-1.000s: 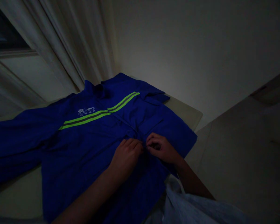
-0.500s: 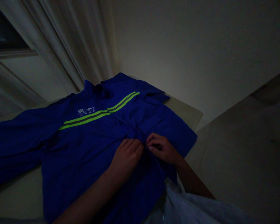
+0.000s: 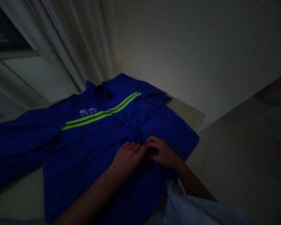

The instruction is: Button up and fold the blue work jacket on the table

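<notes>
A blue work jacket [image 3: 89,147] lies spread front side up, with a yellow-green and grey reflective stripe [image 3: 91,118] across its chest and a white printed logo above it. At the lower front opening, my left hand [image 3: 128,156] is closed, its fingers pinching the placket edge. My right hand [image 3: 160,151] meets it there, thumb and fingertips curled together on the same cloth. Whatever small part sits between the fingertips is hidden. Above my hands the front placket [image 3: 131,125] runs up toward the collar [image 3: 97,90].
The jacket rests on a pale table [image 3: 186,109], whose corner shows at the right. Behind it hang light curtains [image 3: 84,40] and stands a plain wall [image 3: 178,53]. Tiled floor [image 3: 236,150] lies to the right. The room is dim.
My hands have drawn slightly closer together at the placket, fingertips now touching. The right fingers have curled in more. The jacket lies almost as before.
</notes>
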### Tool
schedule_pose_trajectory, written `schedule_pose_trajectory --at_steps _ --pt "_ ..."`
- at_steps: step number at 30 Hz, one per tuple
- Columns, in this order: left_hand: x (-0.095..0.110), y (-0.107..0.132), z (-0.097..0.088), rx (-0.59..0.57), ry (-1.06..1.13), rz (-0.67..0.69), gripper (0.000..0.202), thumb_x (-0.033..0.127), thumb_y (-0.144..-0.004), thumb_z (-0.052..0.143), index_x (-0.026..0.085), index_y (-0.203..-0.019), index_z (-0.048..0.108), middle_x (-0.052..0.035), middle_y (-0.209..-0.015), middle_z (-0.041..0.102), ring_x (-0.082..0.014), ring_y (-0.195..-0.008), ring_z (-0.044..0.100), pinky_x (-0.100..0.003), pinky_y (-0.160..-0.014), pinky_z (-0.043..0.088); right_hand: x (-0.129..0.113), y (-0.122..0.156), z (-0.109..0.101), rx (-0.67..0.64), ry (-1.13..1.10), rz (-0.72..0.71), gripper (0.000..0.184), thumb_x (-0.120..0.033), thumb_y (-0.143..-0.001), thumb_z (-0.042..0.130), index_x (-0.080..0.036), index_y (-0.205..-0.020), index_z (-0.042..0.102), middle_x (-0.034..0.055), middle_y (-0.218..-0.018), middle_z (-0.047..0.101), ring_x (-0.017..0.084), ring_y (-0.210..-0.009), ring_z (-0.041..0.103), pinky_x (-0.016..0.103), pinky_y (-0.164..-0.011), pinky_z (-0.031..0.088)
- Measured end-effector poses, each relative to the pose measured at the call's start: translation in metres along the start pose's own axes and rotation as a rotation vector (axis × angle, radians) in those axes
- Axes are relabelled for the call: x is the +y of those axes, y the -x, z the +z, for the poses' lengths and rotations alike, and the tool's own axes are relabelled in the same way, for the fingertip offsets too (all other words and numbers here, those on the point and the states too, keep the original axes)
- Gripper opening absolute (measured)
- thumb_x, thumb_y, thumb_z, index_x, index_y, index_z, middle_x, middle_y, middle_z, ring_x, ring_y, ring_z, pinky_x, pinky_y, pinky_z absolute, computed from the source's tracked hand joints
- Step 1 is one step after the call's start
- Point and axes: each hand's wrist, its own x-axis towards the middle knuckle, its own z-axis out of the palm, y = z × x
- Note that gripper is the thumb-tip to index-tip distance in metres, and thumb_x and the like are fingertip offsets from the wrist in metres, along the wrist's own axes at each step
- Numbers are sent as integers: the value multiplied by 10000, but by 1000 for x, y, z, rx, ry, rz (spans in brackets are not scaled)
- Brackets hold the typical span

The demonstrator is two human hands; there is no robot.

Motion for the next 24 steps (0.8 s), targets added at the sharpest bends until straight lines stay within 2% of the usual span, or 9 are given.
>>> schedule_pose_trajectory --at_steps 4,7,11,15,20,24 --pt "-8 0 -4 1 83 -13 26 214 -989 656 207 -980 679 -32 -977 681 -255 -961 617 -405 -818 452 -1 2 3 -3 46 -8 134 -81 -815 760 -192 -873 711 25 -984 624 117 -761 592 225 -666 475" --pt "-14 0 -7 -16 200 -73 99 296 -986 676 216 -936 703 -32 -1031 683 -254 -1021 602 -402 -860 452 -2 2 3 -21 62 -8 155 -74 -816 753 -200 -898 719 23 -985 615 113 -743 587 222 -654 474" --pt "-18 0 -5 -32 277 -120 40 250 -970 688 227 -993 712 -19 -1020 687 -232 -989 610 -379 -854 455 -3 1 2 -35 42 -11 157 -63 -812 741 -194 -892 709 23 -1011 608 90 -696 572 213 -628 468" --pt "-20 0 -3 -65 330 -128 45 250 -957 702 249 -961 747 -13 -1018 686 -216 -1008 627 -339 -849 470 -5 1 1 -31 32 -6 157 -73 -821 733 -196 -916 718 35 -1071 618 78 -679 563 207 -605 460" --pt "-15 1 -9 -99 246 -131 119 269 -979 662 237 -926 763 -28 -996 690 -220 -978 646 -341 -816 492 -6 1 0 -39 45 -13 185 -84 -839 734 -205 -978 747 42 -1098 633 85 -696 578 217 -623 471" --pt "-9 -1 -12 -105 135 -145 138 274 -983 654 222 -928 769 -52 -1013 696 -251 -984 646 -396 -874 511 -1 1 1 -33 76 -48 215 -89 -855 742 -210 -1031 761 48 -1108 636 96 -725 591 227 -650 480"
